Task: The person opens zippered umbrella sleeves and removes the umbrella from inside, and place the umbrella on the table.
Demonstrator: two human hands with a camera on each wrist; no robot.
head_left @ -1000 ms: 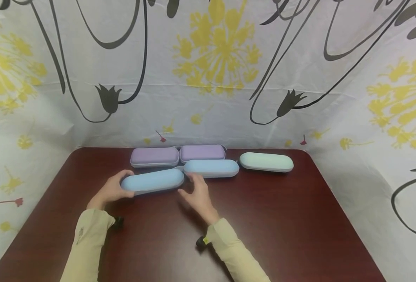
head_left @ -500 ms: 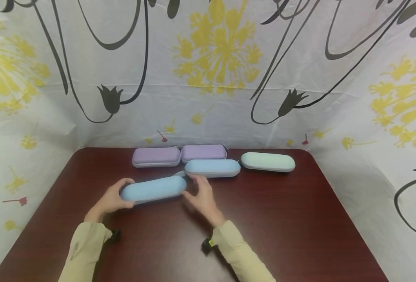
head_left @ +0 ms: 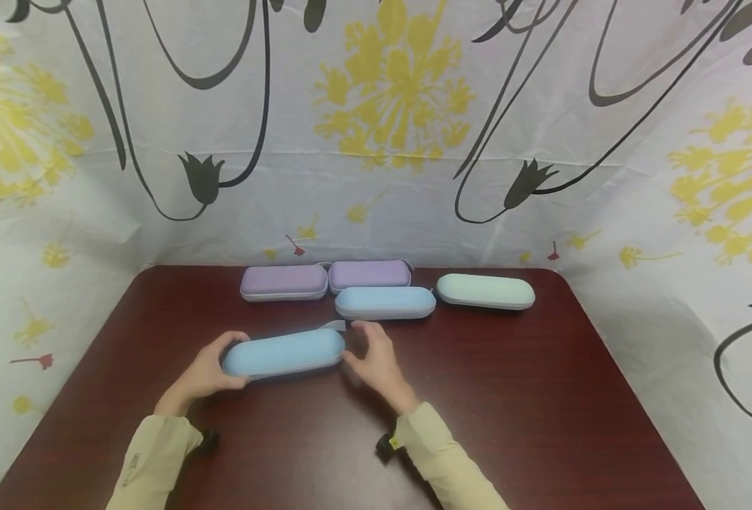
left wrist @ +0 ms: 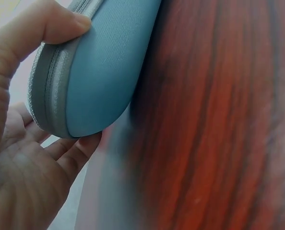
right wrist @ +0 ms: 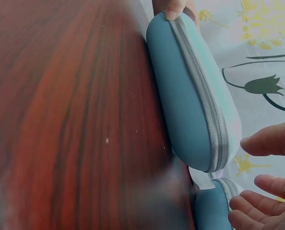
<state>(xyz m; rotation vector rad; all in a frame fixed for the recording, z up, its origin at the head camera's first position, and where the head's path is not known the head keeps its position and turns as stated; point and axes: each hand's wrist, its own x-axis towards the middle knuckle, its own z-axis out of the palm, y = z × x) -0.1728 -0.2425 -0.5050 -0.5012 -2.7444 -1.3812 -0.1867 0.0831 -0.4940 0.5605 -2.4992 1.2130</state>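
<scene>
A light blue zippered hard case (head_left: 284, 353), long with rounded ends, sits at the middle left of the table. My left hand (head_left: 203, 372) grips its left end; in the left wrist view the thumb presses near the grey zip and the fingers curl behind the case (left wrist: 106, 67). At the other end, where a grey strap (head_left: 334, 326) sticks out, is my right hand (head_left: 382, 365), with fingers relaxed and spread. Its thumb is close to the case's tip (right wrist: 195, 100) in the right wrist view; whether it touches, I cannot tell.
A second blue case (head_left: 385, 303) lies behind the right hand. Two purple cases (head_left: 284, 282) stand side by side along the back of the dark wooden table (head_left: 541, 397), and a pale green case (head_left: 485, 292) lies at back right. Patterned cloth (head_left: 376, 205) hangs behind.
The blue case in my left hand has come nearer and slightly right, away from the second blue case. My right hand has moved nearer and right along with it.
</scene>
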